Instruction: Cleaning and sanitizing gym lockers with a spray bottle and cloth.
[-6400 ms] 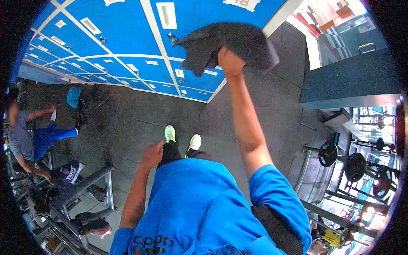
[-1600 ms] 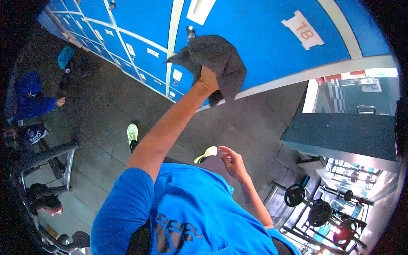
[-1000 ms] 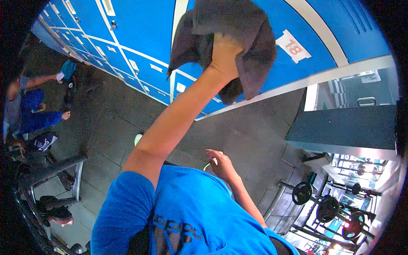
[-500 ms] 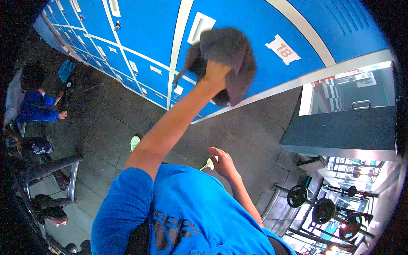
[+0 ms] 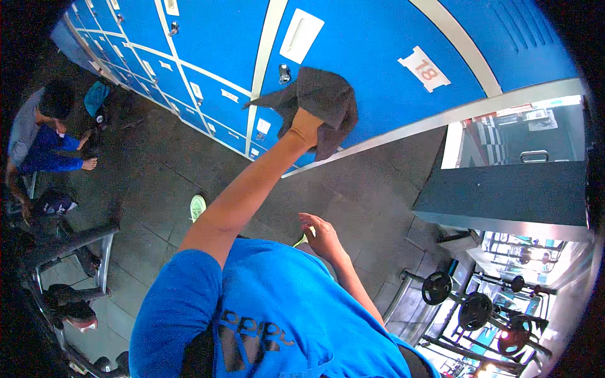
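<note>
Against the blue locker door [image 5: 372,38], my left hand [image 5: 307,126] is pressed with a dark grey cloth [image 5: 324,91]. The cloth drapes over my fingers, hiding most of them, and one corner trails off to the left. Just above it on the door are a small metal lock [image 5: 285,74] and a white recessed handle [image 5: 301,36]. Low in front of my body hangs my right hand [image 5: 322,238], its fingers loosely bent and slightly apart, holding nothing.
More blue lockers [image 5: 214,44] run off to the left. A person [image 5: 38,132] sits at the far left beside a teal bag [image 5: 96,99]. A metal-framed gym bench [image 5: 79,246] stands at lower left. On the right are a dark counter [image 5: 504,192] and weight plates on a rack [image 5: 476,310].
My left hand has moved the cloth down and a little left across the locker door, uncovering the lock and the whole handle. My right hand has shifted slightly left.
</note>
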`<control>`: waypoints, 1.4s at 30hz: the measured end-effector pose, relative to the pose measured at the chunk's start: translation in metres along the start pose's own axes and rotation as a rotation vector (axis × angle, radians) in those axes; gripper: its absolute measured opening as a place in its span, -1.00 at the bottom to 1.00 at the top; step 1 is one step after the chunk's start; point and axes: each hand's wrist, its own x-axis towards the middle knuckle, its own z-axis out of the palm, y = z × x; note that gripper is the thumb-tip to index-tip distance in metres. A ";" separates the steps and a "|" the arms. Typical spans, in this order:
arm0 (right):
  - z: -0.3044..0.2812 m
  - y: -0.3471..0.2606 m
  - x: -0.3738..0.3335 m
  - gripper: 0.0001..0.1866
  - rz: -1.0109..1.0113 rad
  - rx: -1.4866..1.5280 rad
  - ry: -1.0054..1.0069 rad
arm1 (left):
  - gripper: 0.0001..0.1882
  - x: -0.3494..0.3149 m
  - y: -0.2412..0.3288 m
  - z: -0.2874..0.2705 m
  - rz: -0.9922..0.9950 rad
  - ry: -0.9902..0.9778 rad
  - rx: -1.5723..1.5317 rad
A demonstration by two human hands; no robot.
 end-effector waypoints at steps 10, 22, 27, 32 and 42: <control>-0.028 0.004 0.009 -0.63 -0.017 0.060 0.144 | -0.44 0.136 -0.018 -0.100 0.405 0.520 0.286; -0.033 -0.024 0.004 -0.62 -0.063 -0.006 0.128 | -0.50 -0.001 -0.005 0.013 -0.123 0.246 -1.032; -0.051 -0.025 0.009 -0.65 -0.083 -0.071 0.213 | -0.54 0.097 0.028 -0.074 -0.444 0.305 -1.843; -0.057 -0.034 0.011 -0.65 -0.111 -0.128 0.244 | -0.51 0.094 0.025 -0.056 -0.416 0.164 -2.020; -0.039 -0.024 0.004 -0.64 -0.009 -0.067 0.110 | -0.53 0.024 0.022 0.019 0.120 -0.304 0.304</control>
